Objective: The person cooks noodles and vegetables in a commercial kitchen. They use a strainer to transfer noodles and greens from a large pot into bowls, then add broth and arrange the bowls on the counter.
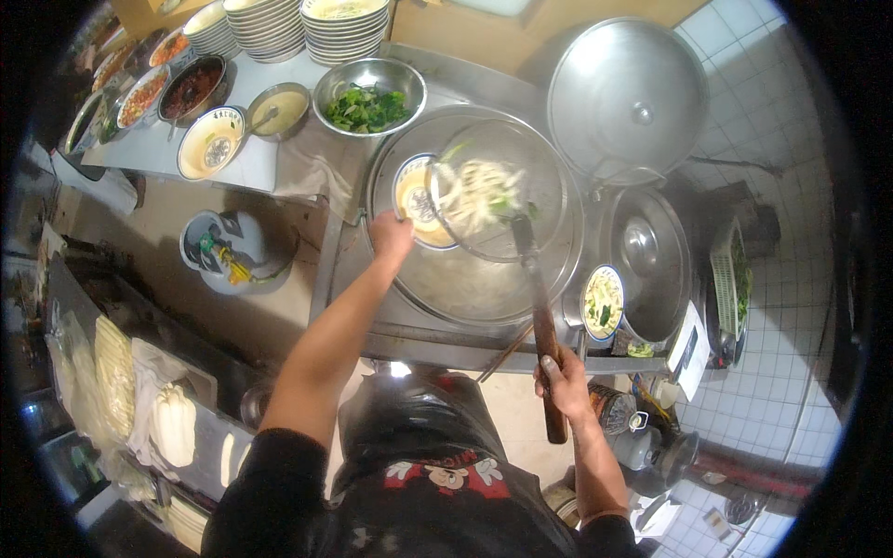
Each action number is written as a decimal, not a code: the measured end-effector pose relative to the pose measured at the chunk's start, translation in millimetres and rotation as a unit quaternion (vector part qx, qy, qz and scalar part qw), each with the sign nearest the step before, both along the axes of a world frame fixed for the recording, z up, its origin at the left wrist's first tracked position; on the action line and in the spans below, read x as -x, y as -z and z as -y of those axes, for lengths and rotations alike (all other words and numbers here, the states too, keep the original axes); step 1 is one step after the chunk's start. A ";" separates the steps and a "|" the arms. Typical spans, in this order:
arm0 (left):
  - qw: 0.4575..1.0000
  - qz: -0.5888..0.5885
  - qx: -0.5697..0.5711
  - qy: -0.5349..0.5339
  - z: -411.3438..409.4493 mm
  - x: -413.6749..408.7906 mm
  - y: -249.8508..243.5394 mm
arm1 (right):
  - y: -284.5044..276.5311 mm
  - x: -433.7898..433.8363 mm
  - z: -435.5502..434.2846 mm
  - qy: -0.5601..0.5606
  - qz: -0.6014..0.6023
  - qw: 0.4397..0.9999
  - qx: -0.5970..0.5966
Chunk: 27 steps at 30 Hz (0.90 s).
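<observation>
My left hand (pixel 391 240) grips the rim of a patterned ceramic bowl (pixel 420 199), tilted above a large steel pot (pixel 467 293) of cloudy liquid. My right hand (pixel 564 383) is closed around the wooden handle (pixel 543 328) of a wide wire-mesh strainer (pixel 551 157). Pale noodles (pixel 481 185) with a few green leaves lie in the strainer, blurred by motion. The strainer's rim overlaps the bowl from my view; whether they touch, I cannot tell. Two thin sticks (pixel 506 354) lean at the pot's front edge.
A steel bowl of chopped greens (pixel 368 108), stacked bowls (pixel 345 31) and seasoning bowls (pixel 192 87) stand at the back left. A big lid (pixel 628 97) leans behind the pot. Right of it sit a filled noodle bowl (pixel 603 303) and another steel pot (pixel 673 272). Dough (pixel 173 424) lies lower left.
</observation>
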<state>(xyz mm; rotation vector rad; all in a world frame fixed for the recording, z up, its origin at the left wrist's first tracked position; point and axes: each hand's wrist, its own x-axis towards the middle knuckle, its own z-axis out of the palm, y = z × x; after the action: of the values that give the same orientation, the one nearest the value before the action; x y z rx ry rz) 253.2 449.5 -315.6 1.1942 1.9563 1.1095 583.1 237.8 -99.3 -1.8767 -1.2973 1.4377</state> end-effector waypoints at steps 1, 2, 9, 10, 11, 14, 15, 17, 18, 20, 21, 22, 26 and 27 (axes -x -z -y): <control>1.000 -0.015 0.007 0.008 -5.7 -13.0 -5.9 | 9.9 -5.5 -3.3 -0.001 0.015 1.000 -0.010; 0.999 -0.031 0.015 0.014 -5.4 -19.7 -10.7 | 28.2 -8.2 -9.8 -0.060 0.163 0.979 -0.102; 0.950 0.291 0.031 -0.108 44.6 8.6 -23.0 | 124.2 -63.7 -121.9 -0.118 0.345 0.910 -0.197; 0.944 0.308 0.028 -0.115 56.1 17.8 -12.6 | 150.7 -73.2 -142.1 -0.200 0.387 0.883 -0.176; 0.938 0.325 0.028 -0.120 72.2 27.0 -1.7 | 185.4 -83.2 -156.6 -0.224 0.382 0.888 -0.125; 0.954 0.259 0.056 -0.144 136.8 53.5 -0.2 | 273.0 -103.6 -183.8 -0.171 0.239 0.954 0.066; 0.958 0.225 0.058 -0.166 163.1 64.0 17.6 | 285.5 -98.9 -189.6 -0.126 0.158 0.972 0.123; 0.947 0.231 0.086 -0.208 205.5 70.7 -28.5 | 295.9 -73.3 -184.7 -0.020 -0.068 0.980 0.188; 0.930 0.274 0.086 -0.228 219.2 69.3 -63.1 | 292.8 -57.1 -186.9 -0.007 -0.086 0.970 0.226; 0.899 0.334 0.075 -0.272 247.5 67.2 -95.6 | 271.5 -19.2 -201.3 0.018 -0.121 0.946 0.301; 0.886 0.354 0.065 -0.292 261.8 69.8 -96.6 | 272.0 -13.7 -205.0 0.046 -0.175 0.937 0.299; 0.902 0.323 0.074 -0.278 281.9 76.6 -87.9 | 274.0 -8.8 -207.4 0.073 -0.229 0.925 0.295; 0.907 0.266 0.116 -0.305 320.8 84.2 -91.4 | 260.1 -3.4 -189.1 0.101 -0.286 0.916 0.263; 0.895 0.271 0.129 -0.330 320.7 79.0 -104.0 | 253.5 -7.8 -175.2 0.133 -0.285 0.906 0.282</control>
<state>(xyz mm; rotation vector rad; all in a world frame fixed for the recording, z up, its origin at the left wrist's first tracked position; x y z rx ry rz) 174.1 128.8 -211.6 0.0209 1.9901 1.2669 590.9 413.1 -352.8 -1.6437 -0.3470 2.1335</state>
